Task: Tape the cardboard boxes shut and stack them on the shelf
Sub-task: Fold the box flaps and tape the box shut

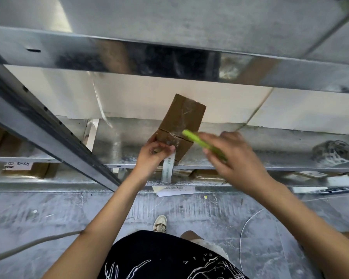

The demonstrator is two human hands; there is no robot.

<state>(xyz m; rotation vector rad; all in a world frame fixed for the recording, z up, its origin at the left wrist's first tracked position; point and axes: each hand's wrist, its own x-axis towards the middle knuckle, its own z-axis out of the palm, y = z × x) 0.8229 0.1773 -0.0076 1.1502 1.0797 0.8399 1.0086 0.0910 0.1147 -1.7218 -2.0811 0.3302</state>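
My left hand (156,151) pinches the clear tape strip (168,168) at the near left corner of the small brown cardboard box (179,121) on the metal shelf (250,137). My right hand (228,156) grips a green cutter (201,142), angled toward the tape just left of it, box running near to far.

Small brown cardboard box (181,125) on metal shelf (250,146), clear tape (174,135) across its flap seam

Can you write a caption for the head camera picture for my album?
Left hand holds a taped cardboard box on the metal shelf; right hand grips a green cutter.
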